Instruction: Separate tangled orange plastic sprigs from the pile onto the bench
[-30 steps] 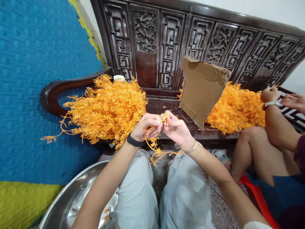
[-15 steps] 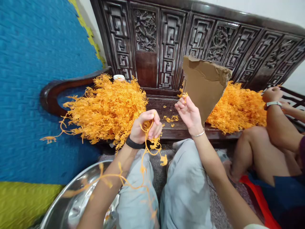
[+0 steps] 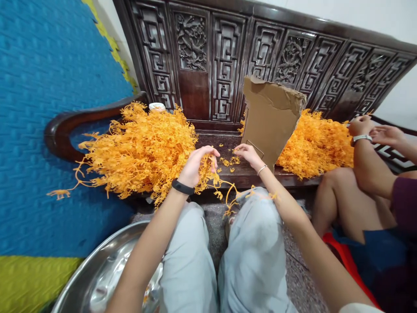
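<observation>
Where the left hand (image 3: 196, 167) curls, orange strands (image 3: 216, 178) hang from its grasp.

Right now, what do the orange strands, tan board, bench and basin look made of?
Orange strands: perhaps matte soft plastic, thin and curling; plant matter is possible.
Tan board: cardboard, dull, with a torn, ragged top edge.
Bench: probably dark varnished wood, with carving and glossy reflections.
Basin: likely stainless steel, polished, silvery with bright highlights.
</observation>
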The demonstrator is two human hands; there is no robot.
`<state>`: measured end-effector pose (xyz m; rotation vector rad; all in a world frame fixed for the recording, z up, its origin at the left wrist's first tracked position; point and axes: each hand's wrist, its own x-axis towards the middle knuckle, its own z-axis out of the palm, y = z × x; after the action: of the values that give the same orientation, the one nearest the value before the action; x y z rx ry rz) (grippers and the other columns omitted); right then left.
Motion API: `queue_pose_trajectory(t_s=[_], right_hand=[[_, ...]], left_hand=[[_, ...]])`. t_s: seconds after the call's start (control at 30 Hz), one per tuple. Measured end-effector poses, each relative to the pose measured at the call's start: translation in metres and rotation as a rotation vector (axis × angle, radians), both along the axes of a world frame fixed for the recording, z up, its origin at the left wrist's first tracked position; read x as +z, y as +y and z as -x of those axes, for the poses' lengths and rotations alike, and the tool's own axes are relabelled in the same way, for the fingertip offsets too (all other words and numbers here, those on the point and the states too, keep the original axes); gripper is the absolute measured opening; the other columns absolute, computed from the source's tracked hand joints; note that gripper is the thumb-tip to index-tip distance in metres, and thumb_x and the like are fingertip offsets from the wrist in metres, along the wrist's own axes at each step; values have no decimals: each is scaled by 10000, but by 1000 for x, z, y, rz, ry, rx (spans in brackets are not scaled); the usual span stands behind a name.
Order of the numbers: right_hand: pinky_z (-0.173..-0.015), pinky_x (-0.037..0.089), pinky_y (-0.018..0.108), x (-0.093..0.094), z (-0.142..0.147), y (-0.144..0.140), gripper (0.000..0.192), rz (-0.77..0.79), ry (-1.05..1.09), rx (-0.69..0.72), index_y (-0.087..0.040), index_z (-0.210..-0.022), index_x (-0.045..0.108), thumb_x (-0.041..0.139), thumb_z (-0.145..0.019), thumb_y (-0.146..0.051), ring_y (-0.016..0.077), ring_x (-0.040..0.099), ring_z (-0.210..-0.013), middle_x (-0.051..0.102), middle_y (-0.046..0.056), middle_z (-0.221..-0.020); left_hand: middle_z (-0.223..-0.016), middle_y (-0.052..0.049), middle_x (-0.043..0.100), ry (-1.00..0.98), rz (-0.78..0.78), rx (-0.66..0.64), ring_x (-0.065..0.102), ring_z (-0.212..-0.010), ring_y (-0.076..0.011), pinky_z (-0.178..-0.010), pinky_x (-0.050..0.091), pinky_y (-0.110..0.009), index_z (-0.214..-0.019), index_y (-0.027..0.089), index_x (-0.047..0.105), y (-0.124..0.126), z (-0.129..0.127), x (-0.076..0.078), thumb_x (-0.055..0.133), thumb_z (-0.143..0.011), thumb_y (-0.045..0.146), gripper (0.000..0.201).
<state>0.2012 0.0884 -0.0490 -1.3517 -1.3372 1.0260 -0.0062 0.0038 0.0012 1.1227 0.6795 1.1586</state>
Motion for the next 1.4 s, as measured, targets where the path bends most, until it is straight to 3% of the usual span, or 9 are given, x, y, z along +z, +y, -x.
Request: queue_pose_trajectory(t_s=[0.3, 0.53, 0.67, 0.77, 0.9, 1.0, 1.1, 1.23, 1.4], right_hand=[[-544, 423, 212, -17, -1, 16, 130, 98, -49, -137, -125, -728, 611, 627, -636, -35, 60, 474, -461, 554, -43, -508], [-565, 456, 216, 0, 11, 3, 59, 42, 3, -33, -122, -729, 612, 584, -708, -75, 70, 544, -503, 607, 3, -631], [-636, 475, 215, 23, 21, -24, 81, -108, 64, 93, -148, -773, 639, 589, -760, -212, 79, 577, -593, 623, 6, -708], [-710, 475, 244, 40, 31, -49, 167, -359, 94, 281, -168, -807, 651, 599, -775, -323, 108, 590, -712, 635, 17, -787], [-790, 454, 279, 51, 46, -76, 217, -530, -89, 429, -173, -869, 653, 615, -770, -362, 141, 571, -876, 604, 45, -929], [-780, 439, 291, 52, 54, -83, 221, -609, -225, 439, -160, -845, 637, 665, -729, -346, 144, 554, -840, 589, 42, -884], [-759, 426, 288, 52, 55, -84, 179, -603, -275, 436, -161, -761, 615, 670, -727, -327, 133, 542, -771, 586, 23, -802], [-732, 435, 278, 53, 50, -83, 164, -518, -147, 477, -161, -754, 578, 658, -739, -302, 119, 544, -727, 583, 8, -760], [-622, 439, 238, 51, 47, -81, 220, -425, 31, 464, -165, -770, 519, 643, -748, -345, 91, 498, -644, 530, -6, -737]], left_hand=[[-523, -40, 617, 193, 207, -126, 545, -412, -108, -484, 425, -227, -693, 106, 615, 6, -6, -2, 432, -820, 327, 313], [-565, -60, 641, 85, 265, -136, 576, -453, -126, -532, 456, -250, -733, 96, 609, 7, -1, -1, 335, -870, 411, 439], [-578, -64, 644, 45, 268, -128, 583, -467, -134, -531, 454, -253, -761, 97, 610, 8, 2, -1, 283, -867, 502, 532], [-616, -78, 657, 67, 238, -169, 590, -484, -142, -537, 454, -263, -782, 93, 613, 6, 3, -2, 263, -851, 561, 588], [-610, -66, 651, 147, 174, -273, 567, -448, -137, -507, 438, -262, -752, 113, 608, 2, 0, -6, 274, -820, 620, 611], [-591, -59, 646, 207, 104, -318, 552, -418, -136, -487, 434, -265, -702, 134, 601, -1, -3, -8, 266, -826, 620, 603], [-569, -62, 645, 257, 65, -317, 550, -416, -138, -500, 446, -269, -719, 147, 613, -2, -4, -6, 238, -847, 598, 600], [-568, -83, 646, 298, 106, -346, 554, -430, -139, -505, 448, -267, -659, 144, 602, -2, -3, -5, 192, -847, 617, 654], [-565, -63, 644, 296, 61, -246, 547, -416, -136, -470, 424, -262, -750, 136, 604, -4, -3, -7, 364, -815, 613, 538]])
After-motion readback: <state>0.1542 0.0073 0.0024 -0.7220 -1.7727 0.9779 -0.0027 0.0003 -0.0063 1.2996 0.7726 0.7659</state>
